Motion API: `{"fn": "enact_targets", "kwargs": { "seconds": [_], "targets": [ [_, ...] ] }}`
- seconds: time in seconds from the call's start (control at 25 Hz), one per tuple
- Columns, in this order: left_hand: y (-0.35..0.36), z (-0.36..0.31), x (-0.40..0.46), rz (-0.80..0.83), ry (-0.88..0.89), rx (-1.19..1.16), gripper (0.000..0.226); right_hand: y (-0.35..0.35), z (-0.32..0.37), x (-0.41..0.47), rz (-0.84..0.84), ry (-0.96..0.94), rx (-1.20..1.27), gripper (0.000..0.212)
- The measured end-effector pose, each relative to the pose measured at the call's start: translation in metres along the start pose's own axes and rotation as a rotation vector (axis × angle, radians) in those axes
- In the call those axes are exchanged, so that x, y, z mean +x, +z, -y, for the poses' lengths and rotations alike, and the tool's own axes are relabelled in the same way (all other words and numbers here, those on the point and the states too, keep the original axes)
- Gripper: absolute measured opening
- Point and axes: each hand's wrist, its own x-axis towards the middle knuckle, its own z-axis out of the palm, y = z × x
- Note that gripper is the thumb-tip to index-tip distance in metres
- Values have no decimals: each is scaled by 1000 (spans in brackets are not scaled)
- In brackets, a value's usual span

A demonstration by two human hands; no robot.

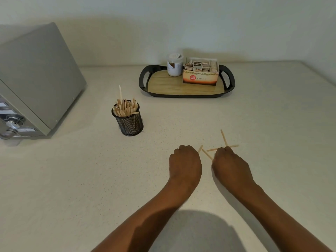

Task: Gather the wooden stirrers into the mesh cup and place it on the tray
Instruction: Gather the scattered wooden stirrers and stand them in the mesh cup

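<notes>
Mesh cup (128, 119) stands left of tray (187, 93), loose stirrers (222, 148) nearer.

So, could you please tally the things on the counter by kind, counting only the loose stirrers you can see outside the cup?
Loose wooden stirrers: 4 visible, partly hidden by the hands
Mesh cup: 1
Tray: 1
Tea box: 1
White jar: 1
Grey appliance: 1
Total: 9
</notes>
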Motion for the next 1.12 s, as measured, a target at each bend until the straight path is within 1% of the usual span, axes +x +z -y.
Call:
{"fn": "enact_targets", "kwargs": {
  "seconds": [0.08,0.16,0.28,0.36,0.4,0.48,0.52,0.64,0.72,0.8,0.88,0.96,1.04,1.12],
  "targets": [
    [3,1,-2,-25,4,25,15,-1,1,-1,-11,-4,34,16],
    [4,1,-2,-42,19,45,15,-4,-4,1,-56,2,80,12],
    [4,4,-1,-51,23,60,15,-11,-20,17,-156,63,254,7],
    [4,4,0,-84,36,34,11,-14,-34,32,-191,112,358,12],
    [3,2,1,-107,63,15,11,-14,-41,40,-199,132,371,14],
    [2,-3,2,-144,146,-23,24,-11,-52,54,-204,149,327,12],
    [2,-6,3,-155,184,-32,26,-9,-54,60,-196,149,299,13],
    [4,-8,9,-156,203,-29,25,-6,-50,69,-157,133,257,13],
    [8,-6,11,-149,198,-41,24,-5,-44,70,-156,138,220,17],
    [11,-5,11,-158,230,-56,23,-2,-40,71,-162,146,168,15],
    [12,-6,9,-139,266,-18,20,0,-37,73,-148,154,122,11],
    [13,-8,6,-112,290,51,12,0,-32,74,-92,147,79,9],
    [13,-10,4,-124,318,77,10,-1,-28,74,-48,95,17,7],
    [15,-8,5,-176,315,70,11,-4,-31,77,-28,32,-43,11]
  ]
}}
